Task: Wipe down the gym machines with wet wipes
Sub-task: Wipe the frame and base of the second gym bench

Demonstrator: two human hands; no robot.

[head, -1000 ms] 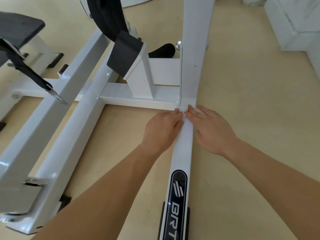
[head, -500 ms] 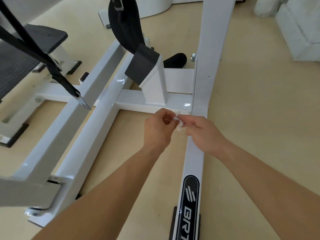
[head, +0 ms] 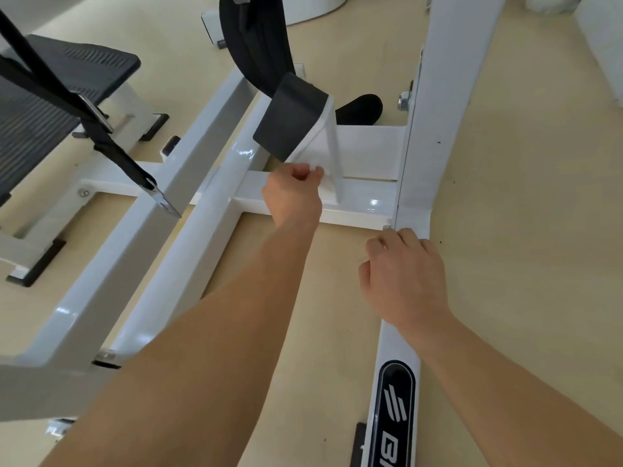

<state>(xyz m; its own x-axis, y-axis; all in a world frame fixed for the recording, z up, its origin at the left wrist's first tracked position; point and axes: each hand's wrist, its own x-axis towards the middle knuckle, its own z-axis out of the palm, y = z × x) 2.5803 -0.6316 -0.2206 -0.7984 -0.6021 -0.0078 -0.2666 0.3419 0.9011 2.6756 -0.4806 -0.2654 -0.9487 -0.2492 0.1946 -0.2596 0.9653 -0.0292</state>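
Observation:
A white steel gym machine frame (head: 215, 210) lies low over the floor. My left hand (head: 292, 197) pinches a small white wet wipe (head: 318, 171) and holds it against the foot of the white upright bracket (head: 332, 153) on the cross beam (head: 364, 203). My right hand (head: 404, 281) hovers over the long base beam (head: 394, 345) near its joint with the cross beam. Its fingers are curled under with the knuckles up, and nothing shows in it.
A black pad (head: 290, 119) and black strap (head: 256, 38) sit above the bracket. A black belt with a metal tip (head: 161, 200) hangs at the left over another beam. A black footplate (head: 50, 106) stands far left. Beige floor (head: 522, 230) surrounds the frame.
Both hands were together at the beam joint holding the wipe. My left hand has carried the wipe up and left to the bracket. My right hand let go and stayed near the joint.

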